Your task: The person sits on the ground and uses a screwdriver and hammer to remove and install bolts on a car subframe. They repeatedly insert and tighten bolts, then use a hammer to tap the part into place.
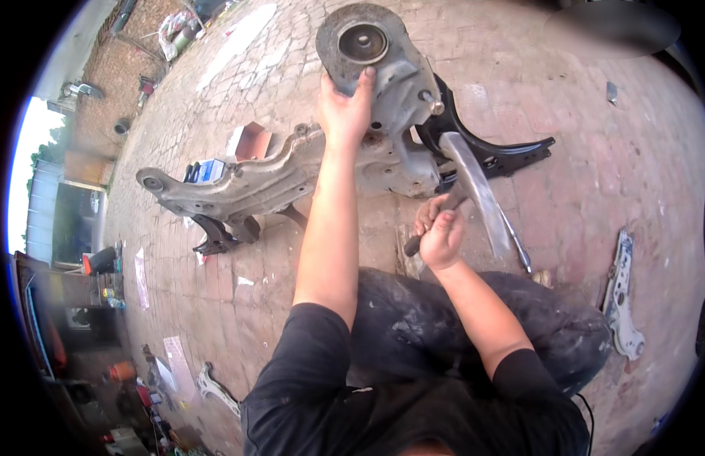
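Observation:
A grey car subframe (269,178) stretches across the ground in front of me, its right end raised toward the far side. My left hand (345,114) grips that end just below a round rubber-and-metal bushing (363,43), thumb on the near face. Closed around a dark handle, my right hand (441,235) holds a hammer (478,190) whose head is smeared by motion. A bolt (431,102) sticks out of the subframe right of the bushing. Behind the hammer, a black control arm (512,154) reaches out to the right.
A slim silver ratchet-like tool (523,254) lies near my right knee. An old control arm (620,296) rests on the bricks at far right, another metal arm (216,387) at lower left. An open box (252,142) and a blue-white box (209,171) are beyond the subframe.

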Demonstrator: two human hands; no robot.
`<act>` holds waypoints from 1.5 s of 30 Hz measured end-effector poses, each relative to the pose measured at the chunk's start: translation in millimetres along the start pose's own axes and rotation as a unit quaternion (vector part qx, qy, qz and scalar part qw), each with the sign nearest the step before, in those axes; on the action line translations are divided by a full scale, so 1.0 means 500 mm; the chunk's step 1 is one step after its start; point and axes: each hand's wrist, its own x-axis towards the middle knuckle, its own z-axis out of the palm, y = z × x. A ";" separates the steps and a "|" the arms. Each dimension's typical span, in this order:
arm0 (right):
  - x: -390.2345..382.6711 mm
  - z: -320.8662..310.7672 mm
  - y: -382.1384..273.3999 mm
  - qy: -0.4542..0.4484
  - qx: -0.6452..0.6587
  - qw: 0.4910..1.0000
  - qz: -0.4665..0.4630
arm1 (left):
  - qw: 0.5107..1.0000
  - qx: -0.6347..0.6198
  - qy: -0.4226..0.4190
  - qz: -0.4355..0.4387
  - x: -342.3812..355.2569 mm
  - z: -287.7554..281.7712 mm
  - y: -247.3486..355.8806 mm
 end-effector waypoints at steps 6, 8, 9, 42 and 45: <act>0.041 0.005 -0.034 0.054 0.051 0.993 -0.096 | 1.000 -0.017 -0.008 -0.006 -0.001 -0.004 -0.003; 0.069 -0.002 -0.002 0.083 0.021 0.996 0.040 | 1.000 -0.005 -0.008 -0.012 0.002 0.000 0.018; 0.084 -0.001 -0.010 0.055 -0.039 0.990 0.127 | 1.000 0.003 -0.008 -0.019 0.004 -0.002 0.019; 0.086 0.011 -0.069 -0.049 -0.180 0.914 -0.361 | 0.995 0.070 -0.031 -0.060 -0.008 -0.024 0.027; 0.128 -0.048 0.022 0.048 -0.404 0.910 -0.077 | 0.996 0.060 -0.041 -0.057 0.003 -0.002 0.039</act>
